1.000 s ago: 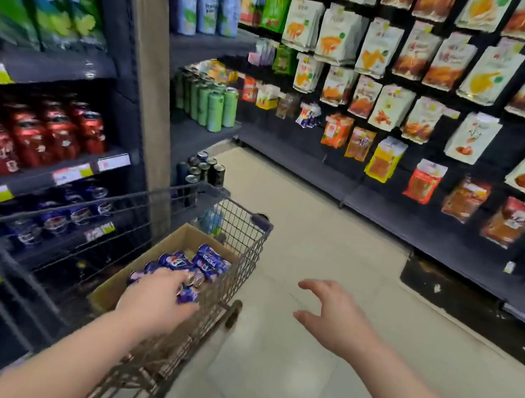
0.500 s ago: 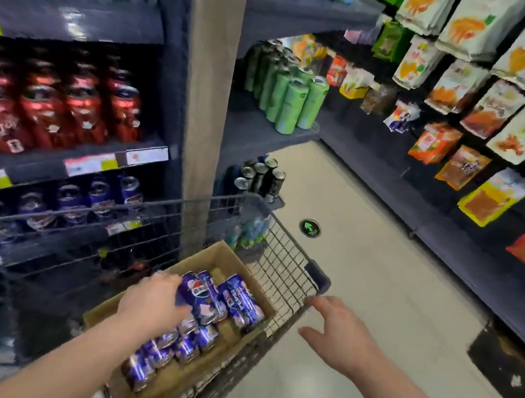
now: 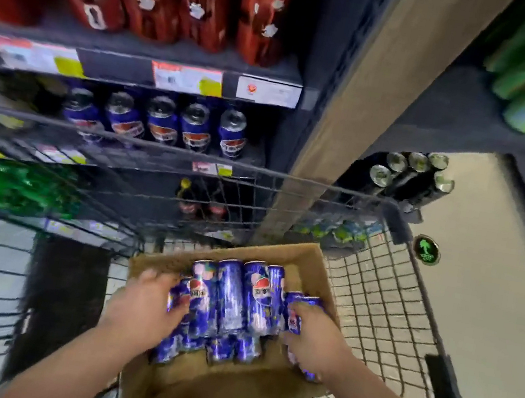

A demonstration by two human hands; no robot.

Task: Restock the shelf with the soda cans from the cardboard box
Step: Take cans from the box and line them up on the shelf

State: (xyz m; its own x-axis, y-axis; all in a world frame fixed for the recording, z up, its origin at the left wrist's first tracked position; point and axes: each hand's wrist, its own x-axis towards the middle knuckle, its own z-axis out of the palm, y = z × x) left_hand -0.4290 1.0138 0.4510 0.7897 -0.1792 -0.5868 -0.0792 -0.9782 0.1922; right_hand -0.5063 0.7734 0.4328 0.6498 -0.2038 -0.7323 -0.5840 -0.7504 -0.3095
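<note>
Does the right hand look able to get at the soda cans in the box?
Likely yes: the cardboard box is open-topped, nothing covers the soda cans, and the right hand curls round one at the pile's right.

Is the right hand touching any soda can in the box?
Touching. The head view shows the right hand curled round a soda can at the right side of the cardboard box, with no gap between them.
</note>
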